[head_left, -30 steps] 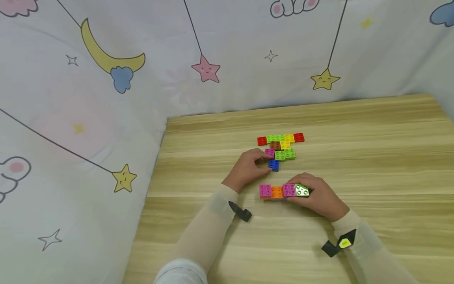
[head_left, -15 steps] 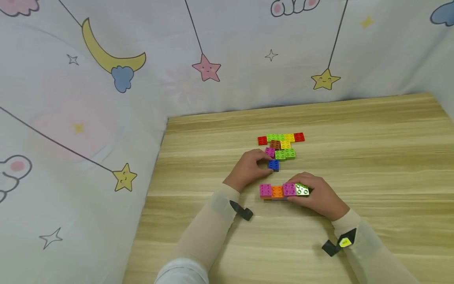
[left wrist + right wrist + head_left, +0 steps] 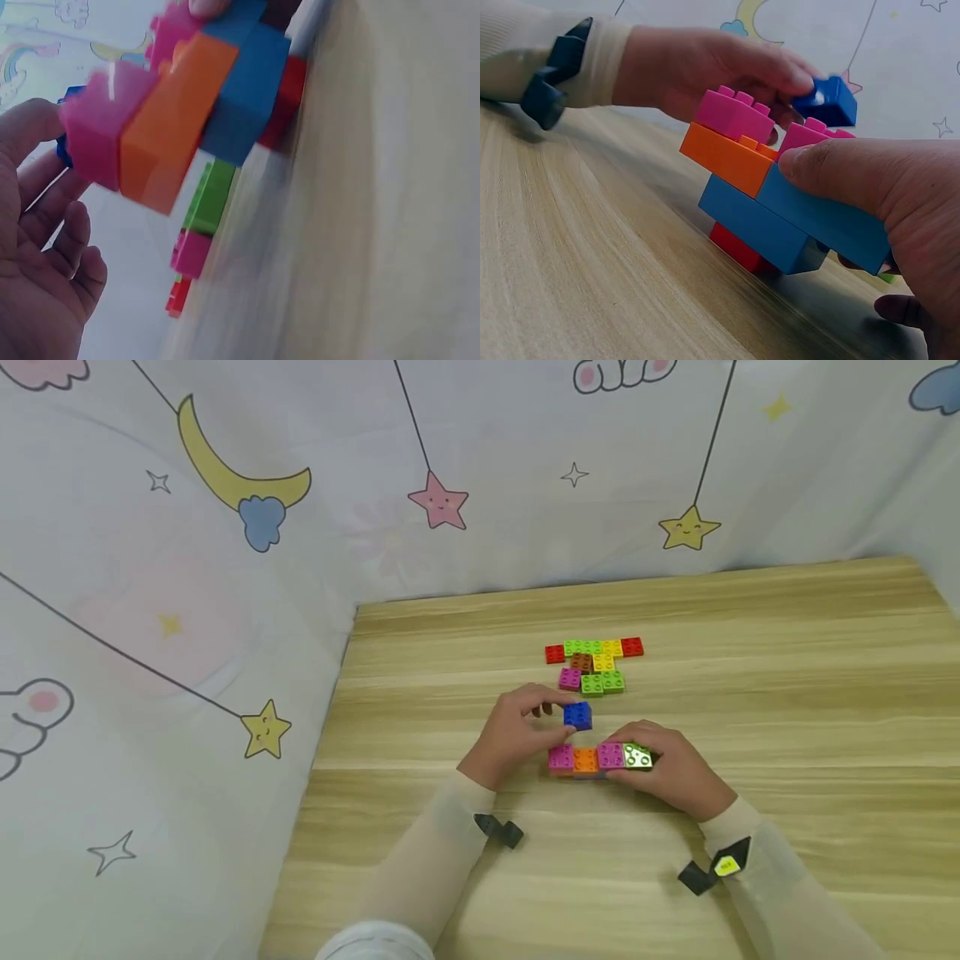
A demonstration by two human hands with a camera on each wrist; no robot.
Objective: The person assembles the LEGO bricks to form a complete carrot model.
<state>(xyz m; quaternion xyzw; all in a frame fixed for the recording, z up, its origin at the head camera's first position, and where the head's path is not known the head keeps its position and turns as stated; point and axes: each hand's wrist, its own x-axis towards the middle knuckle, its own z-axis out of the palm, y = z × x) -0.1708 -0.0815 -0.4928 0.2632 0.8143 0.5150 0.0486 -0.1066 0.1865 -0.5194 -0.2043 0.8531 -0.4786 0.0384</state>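
Observation:
My left hand [image 3: 508,731] pinches a dark blue building block [image 3: 577,716] between thumb and fingers, raised off the table just behind the stacked blocks. My right hand [image 3: 673,770] grips the right end of that stack, its thumb [image 3: 832,169] against the side. The stack is stepped: a red block [image 3: 739,247] at the bottom, blue blocks [image 3: 754,221] above it, then an orange block [image 3: 724,159]. Pink blocks [image 3: 561,757] and a light green block [image 3: 637,757] form the top. In the right wrist view the dark blue block is higher than the pink studs.
Behind the hands several loose blocks lie on the wooden table [image 3: 787,693]: red [image 3: 632,647], green [image 3: 592,684], yellow [image 3: 603,662], brown [image 3: 581,662] and pink [image 3: 570,679]. A printed cloth [image 3: 510,552] hangs at the back and left edges.
My left hand has lifted the dark blue block off the table and brought it slightly toward the stack. My right hand stays on the stack in nearly the same place.

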